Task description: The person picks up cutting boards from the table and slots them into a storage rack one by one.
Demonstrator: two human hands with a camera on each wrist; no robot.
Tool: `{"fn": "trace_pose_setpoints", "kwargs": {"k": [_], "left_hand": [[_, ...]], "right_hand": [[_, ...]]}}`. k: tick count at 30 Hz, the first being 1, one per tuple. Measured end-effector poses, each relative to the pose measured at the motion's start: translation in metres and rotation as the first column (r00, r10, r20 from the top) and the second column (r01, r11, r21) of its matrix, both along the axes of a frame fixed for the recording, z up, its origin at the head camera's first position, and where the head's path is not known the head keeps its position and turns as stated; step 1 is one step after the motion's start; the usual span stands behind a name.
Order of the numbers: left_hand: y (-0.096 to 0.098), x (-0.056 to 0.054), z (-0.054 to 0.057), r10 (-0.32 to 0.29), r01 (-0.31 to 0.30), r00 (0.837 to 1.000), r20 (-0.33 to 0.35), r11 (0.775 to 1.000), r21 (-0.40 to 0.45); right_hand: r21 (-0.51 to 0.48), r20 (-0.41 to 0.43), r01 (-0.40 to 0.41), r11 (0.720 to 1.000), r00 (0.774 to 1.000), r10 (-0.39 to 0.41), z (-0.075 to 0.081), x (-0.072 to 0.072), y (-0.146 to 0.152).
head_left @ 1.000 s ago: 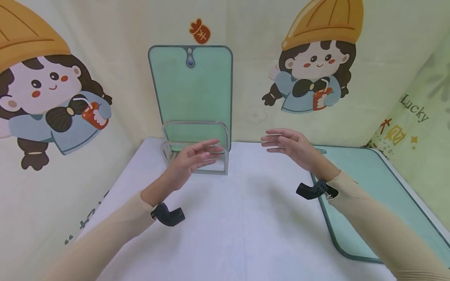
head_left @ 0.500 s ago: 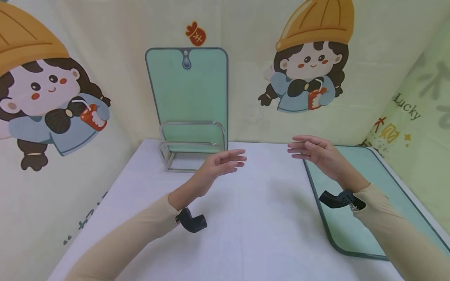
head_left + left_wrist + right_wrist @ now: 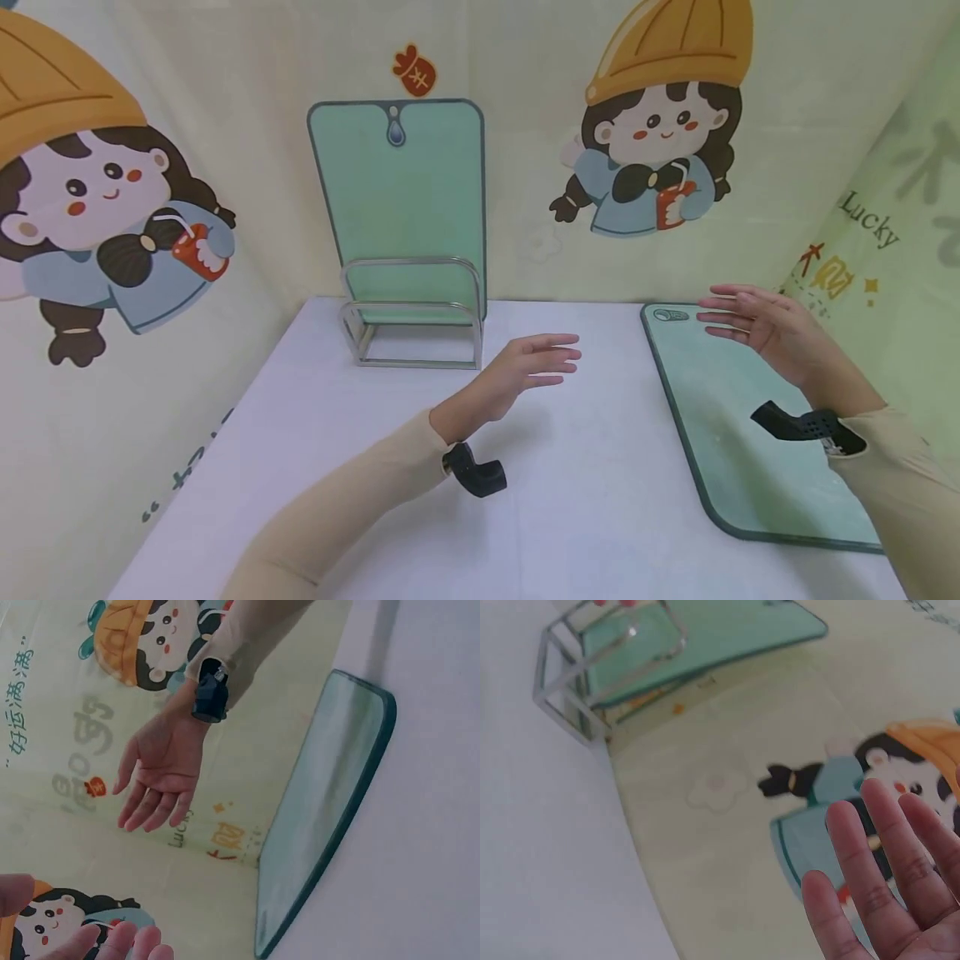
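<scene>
My left hand hovers over the middle of the white table, fingers extended to the right, holding nothing. Over the far part of a green cutting board lying flat at the right is my right hand, its fingers loosely straight and pointing left. A second green cutting board stands upright at the back left, in a metal rack. The left wrist view shows the palm of the right hand beside the flat board. In the right wrist view the rack appears at upper left.
Behind the table hangs a cream cloth backdrop printed with cartoon figures, which also closes off the left and right sides. A black wrist camera sits on the left wrist, another camera on the right.
Both hands have moved to the right. The left has left its place in front of the rack for the table's middle; the right has come over the flat cutting board. Both boards stay put.
</scene>
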State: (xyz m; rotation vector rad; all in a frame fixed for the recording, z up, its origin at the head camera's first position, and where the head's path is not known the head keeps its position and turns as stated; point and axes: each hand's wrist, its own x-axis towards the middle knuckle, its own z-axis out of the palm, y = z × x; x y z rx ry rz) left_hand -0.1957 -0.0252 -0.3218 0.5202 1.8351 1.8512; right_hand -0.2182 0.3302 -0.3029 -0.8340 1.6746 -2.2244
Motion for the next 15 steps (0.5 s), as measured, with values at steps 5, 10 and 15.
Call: {"fn": "trace_pose_setpoints", "kwargs": {"k": [5, 10, 15], "left_hand": [[0.018, -0.007, -0.007, 0.021, -0.022, 0.998, 0.053, 1.0, 0.015], [0.036, -0.012, -0.014, 0.073, -0.079, 0.99, 0.124, 0.996, 0.046], [0.058, -0.015, -0.027, 0.102, -0.117, 0.974, 0.204, 0.991, 0.06]], "right_hand": [[0.05, 0.09, 0.17, 0.984, 0.981, -0.174, -0.004, 0.001, 0.028], [0.036, 0.159, 0.217, 0.975, 0.962, -0.22, -0.011, 0.001, 0.052], [0.039, 0.22, 0.306, 0.951, 0.926, -0.306, -0.019, 0.002, 0.075]]}}
